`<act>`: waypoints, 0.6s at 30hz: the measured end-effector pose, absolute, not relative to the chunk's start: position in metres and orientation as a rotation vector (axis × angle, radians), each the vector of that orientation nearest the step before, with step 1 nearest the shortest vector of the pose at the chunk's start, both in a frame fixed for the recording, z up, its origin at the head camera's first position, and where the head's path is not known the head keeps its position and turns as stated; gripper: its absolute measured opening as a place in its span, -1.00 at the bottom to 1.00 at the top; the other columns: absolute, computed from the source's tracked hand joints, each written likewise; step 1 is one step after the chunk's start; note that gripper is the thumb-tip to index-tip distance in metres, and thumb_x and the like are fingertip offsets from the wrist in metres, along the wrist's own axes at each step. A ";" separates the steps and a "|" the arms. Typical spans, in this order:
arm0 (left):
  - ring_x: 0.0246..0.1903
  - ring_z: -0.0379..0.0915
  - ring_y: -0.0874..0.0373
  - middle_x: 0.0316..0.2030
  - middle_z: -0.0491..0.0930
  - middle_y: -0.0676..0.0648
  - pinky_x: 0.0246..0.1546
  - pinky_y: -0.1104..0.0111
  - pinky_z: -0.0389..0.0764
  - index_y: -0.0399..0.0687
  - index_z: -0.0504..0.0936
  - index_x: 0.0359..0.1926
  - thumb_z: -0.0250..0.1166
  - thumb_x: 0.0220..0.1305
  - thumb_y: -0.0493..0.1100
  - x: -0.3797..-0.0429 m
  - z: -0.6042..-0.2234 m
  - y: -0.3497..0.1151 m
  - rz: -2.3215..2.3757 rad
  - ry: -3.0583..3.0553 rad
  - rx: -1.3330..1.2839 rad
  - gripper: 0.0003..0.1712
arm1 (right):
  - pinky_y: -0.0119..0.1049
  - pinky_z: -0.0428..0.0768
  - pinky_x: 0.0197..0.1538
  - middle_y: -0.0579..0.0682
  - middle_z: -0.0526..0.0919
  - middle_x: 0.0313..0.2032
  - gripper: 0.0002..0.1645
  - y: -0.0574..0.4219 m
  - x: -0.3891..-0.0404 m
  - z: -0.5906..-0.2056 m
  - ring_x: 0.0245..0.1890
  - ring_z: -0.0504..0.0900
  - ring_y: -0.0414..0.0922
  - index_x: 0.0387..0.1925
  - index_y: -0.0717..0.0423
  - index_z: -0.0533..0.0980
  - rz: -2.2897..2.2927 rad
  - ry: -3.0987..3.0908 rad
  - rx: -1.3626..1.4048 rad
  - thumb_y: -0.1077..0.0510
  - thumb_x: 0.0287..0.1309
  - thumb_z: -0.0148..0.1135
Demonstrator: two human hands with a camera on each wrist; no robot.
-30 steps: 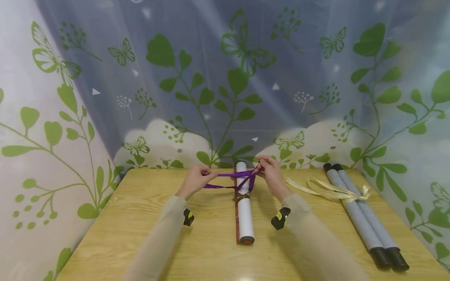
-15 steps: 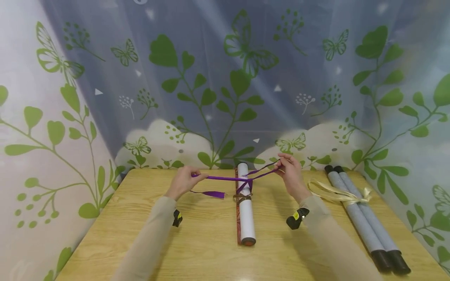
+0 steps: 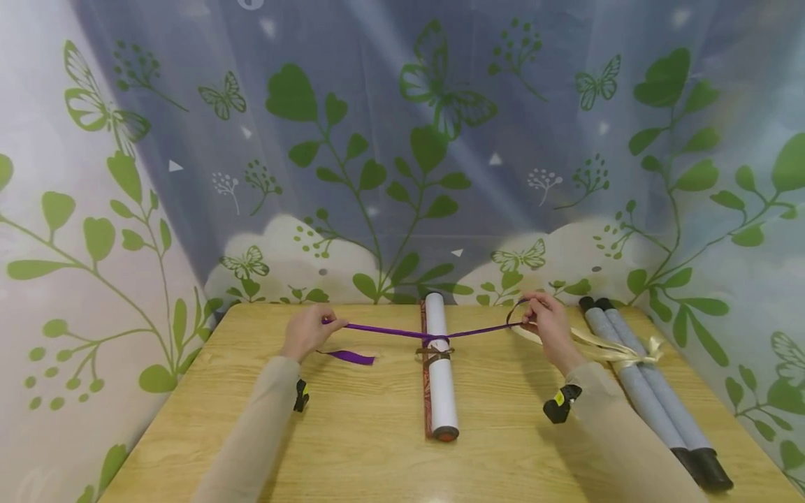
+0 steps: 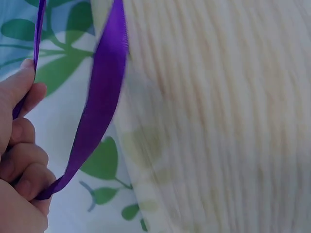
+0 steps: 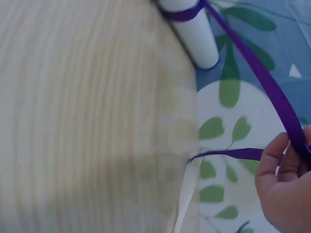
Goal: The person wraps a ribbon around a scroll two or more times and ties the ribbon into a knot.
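Observation:
A white scroll with a dark, red-centred end lies lengthwise on the table, a red patterned strip along its left side. Round its upper half passes a purple ribbon, stretched nearly straight to both sides. My left hand pinches one side of it between thumb and forefinger; in the left wrist view the other fingers curl over a second stretch, whose tail hangs loose. The opposite side is pinched in my right hand, with a loop of slack beside the fingers. Just below the purple ribbon, a brown cord is tied round the scroll.
Two grey rolls with black ends lie side by side at the right, bound by a cream ribbon whose tails trail left behind my right hand. The wooden table ends at a patterned curtain.
Both hands have moved apart, left hand leftward and right hand rightward. The purple loops over the scroll have drawn down into a tight crossing close against it.

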State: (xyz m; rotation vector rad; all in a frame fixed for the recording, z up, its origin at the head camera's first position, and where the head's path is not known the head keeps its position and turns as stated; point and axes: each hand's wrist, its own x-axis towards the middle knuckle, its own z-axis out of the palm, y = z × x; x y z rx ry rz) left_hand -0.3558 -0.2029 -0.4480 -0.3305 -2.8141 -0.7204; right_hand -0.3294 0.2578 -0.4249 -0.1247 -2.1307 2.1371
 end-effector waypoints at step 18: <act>0.02 0.52 -0.18 0.00 0.67 -0.17 0.08 -0.22 0.23 -0.13 0.60 0.13 0.05 0.49 -0.01 -0.361 -0.455 -0.186 -0.801 -2.847 -0.292 -0.60 | -0.01 0.51 0.23 0.42 0.23 0.35 -0.38 0.293 -0.326 -0.436 0.19 0.44 0.18 0.42 0.43 0.09 1.718 -2.533 -0.262 0.16 0.47 -0.21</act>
